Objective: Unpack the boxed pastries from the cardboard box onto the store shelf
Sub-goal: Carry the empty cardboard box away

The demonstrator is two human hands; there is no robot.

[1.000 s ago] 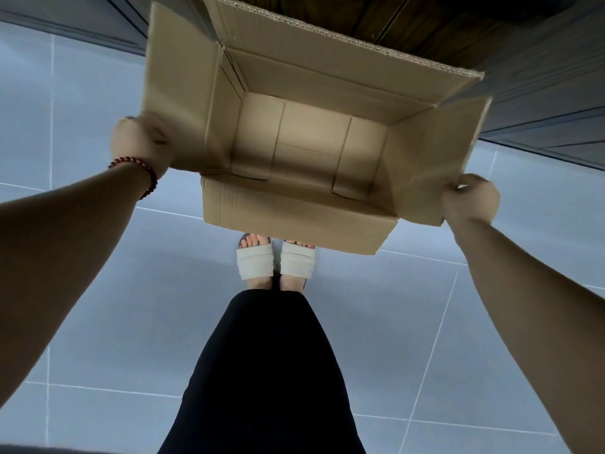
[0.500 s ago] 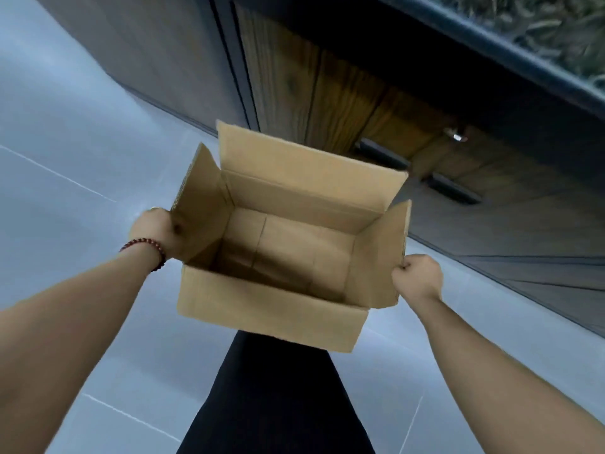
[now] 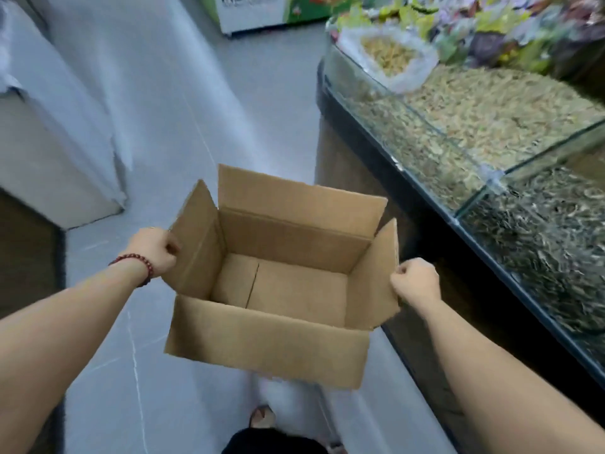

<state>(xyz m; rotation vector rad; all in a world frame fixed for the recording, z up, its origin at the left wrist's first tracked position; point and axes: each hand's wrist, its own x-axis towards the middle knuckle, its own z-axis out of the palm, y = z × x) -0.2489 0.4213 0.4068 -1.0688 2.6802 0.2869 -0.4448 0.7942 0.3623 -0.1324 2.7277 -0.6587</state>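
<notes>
A cardboard box (image 3: pixel 271 335) is held in the air over a pale grey tiled floor (image 3: pixel 183 109), in the lower middle of the view, top open and all four flaps standing up. Its bare cardboard bottom shows, with a seam running down the left part.

The left grip (image 3: pixel 154 250) – a bare hand with a dark red bead bracelet (image 3: pixel 134 260) at the wrist – has its fingers curled round the outer edge of the box's left flap. The right grip (image 3: pixel 415 280), also a bare hand, is closed on the edge of the right flap, knuckles up. Both forearms reach in from the bottom corners.

Below the box, a toe in a sandal (image 3: pixel 262 416) and a patch of black clothing (image 3: pixel 271 442) show at the bottom edge.

Just beside the box on the right stands a dark display counter topped with a glass case (image 3: pixel 471 178) – its compartments are filled with loose dried goods. A clear plastic bag (image 3: pixel 389 57) of yellowish pieces lies at the case's far end, with blurred colourful packets (image 3: pixel 491 24) behind it.

On the left, well apart from the box, is a white cabinet (image 3: pixel 49 152). At the top edge stands a green-and-white unit (image 3: pixel 262 11) with blurred lettering.
</notes>
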